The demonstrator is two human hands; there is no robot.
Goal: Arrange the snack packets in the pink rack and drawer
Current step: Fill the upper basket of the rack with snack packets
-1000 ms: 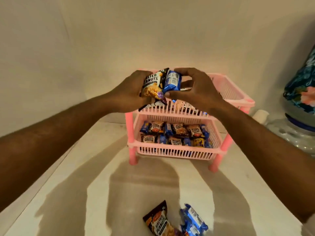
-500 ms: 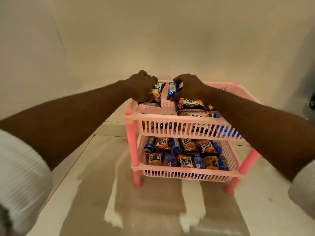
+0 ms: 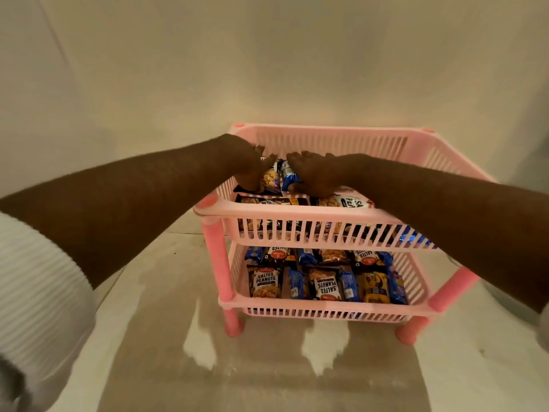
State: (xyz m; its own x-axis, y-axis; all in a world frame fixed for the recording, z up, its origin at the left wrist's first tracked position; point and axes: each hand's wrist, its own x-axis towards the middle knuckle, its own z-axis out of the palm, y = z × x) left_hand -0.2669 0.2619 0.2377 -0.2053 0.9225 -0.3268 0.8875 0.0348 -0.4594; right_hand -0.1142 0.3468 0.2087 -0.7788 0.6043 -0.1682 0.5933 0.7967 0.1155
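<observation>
A pink two-tier rack (image 3: 214,209) stands on a pale surface against the wall. My left hand (image 3: 245,165) rests palm-down at the back left of the top tier, on a salted peanuts packet (image 3: 269,181). Right beside it, my right hand (image 3: 316,175) lies on a blue packet (image 3: 289,176). Both packets are low inside the tier, touching other packets (image 3: 341,202) that lie there. The lower tier (image 3: 297,306) holds several peanut and blue packets (image 3: 323,285) in two rows. No drawer is in view.
The rack's back edge is close to a plain beige wall (image 3: 267,69). The pale surface (image 3: 267,367) in front of the rack shows my arms' shadows. My white sleeve (image 3: 35,292) fills the lower left corner.
Both hands have gone forward and down from above the rack's front to the back of the top tier, carrying the peanuts and blue packets. The view has moved closer; the loose packets in front are out of sight.
</observation>
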